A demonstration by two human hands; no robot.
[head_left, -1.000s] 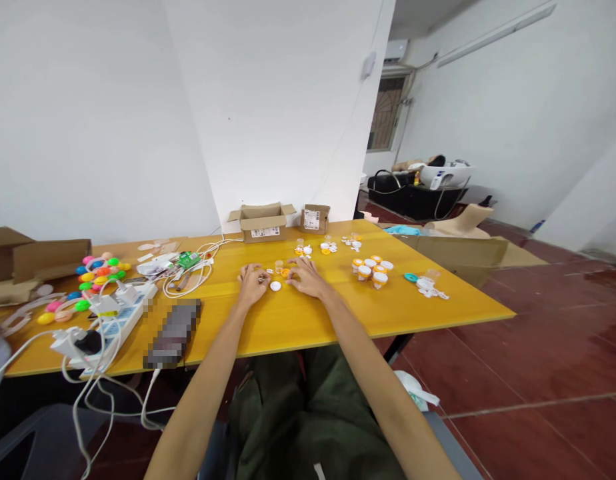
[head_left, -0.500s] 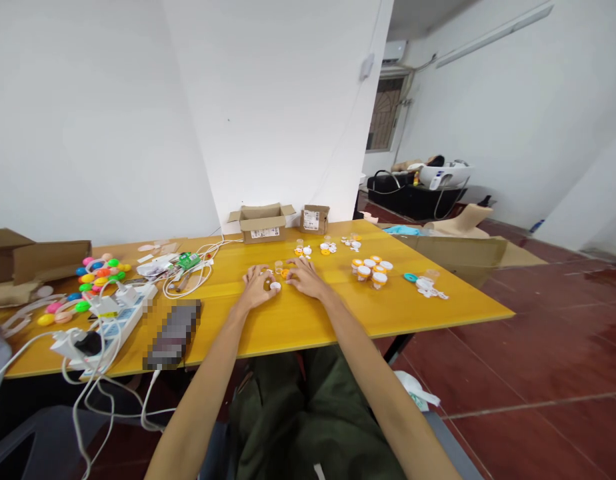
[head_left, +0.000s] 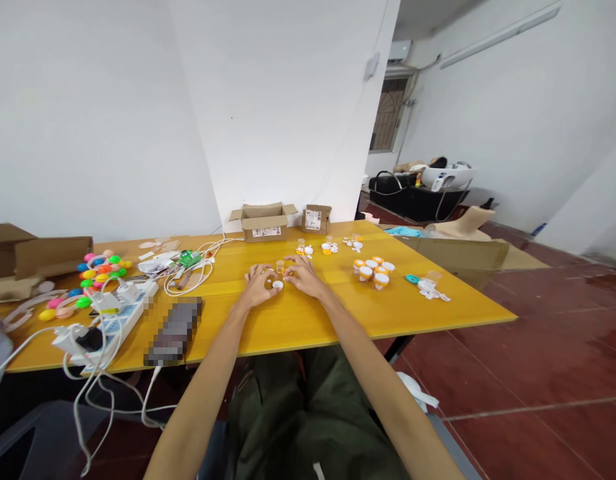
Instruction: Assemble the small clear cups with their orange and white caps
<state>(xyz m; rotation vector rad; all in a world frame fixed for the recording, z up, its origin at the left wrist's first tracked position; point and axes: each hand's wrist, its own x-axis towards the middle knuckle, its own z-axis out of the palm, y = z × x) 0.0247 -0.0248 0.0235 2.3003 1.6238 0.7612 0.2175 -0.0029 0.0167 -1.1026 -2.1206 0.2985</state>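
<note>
Yellow table [head_left: 338, 313] against a white wall [head_left: 288, 100] bears both hands close together at its middle. The left hand [head_left: 258, 287] curls its fingertips against a small white cap [head_left: 277, 285] lying on the wood, and the right hand [head_left: 304, 280] bends just beside it; whether either truly grips cannot be told.

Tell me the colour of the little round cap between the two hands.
White; the cap shows best in the head view, on the yellow table.
</note>
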